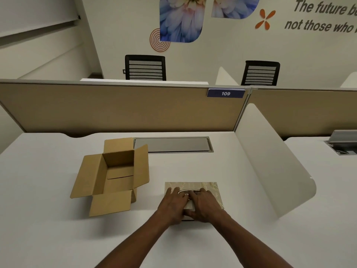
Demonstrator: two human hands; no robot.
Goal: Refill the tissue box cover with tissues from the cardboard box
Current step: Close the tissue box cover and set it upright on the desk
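I see both bare hands laid flat on the beige, leaf-patterned rectangular tissue box cover, which lies on the white desk just right of centre. The left hand covers the cover's near-left part, its fingers spread and pointing toward 12 o'clock. The right hand lies beside it at 3 o'clock, fingers angled toward 11 o'clock, and the two hands touch or overlap at the fingertips. Neither hand is closed around anything that I can make out; both press open-palmed on the top. A curved silvery slot rim shows just beyond the fingertips, partly hidden by them. I cannot tell whether any tissue shows at the slot, and the cover's near edge is mostly hidden under the wrists.

At 9 to 10 o'clock from the cover, well apart from it, stands the brown cardboard box with all four flaps folded outward. Its inside is shadowed; I see only bare cardboard walls and floor.

Beyond the cover, at 12 o'clock, a grey metal cable hatch sits flush in the desk. A white rounded divider panel rises at 2 o'clock. Both forearms are cut off by the lower frame edge.
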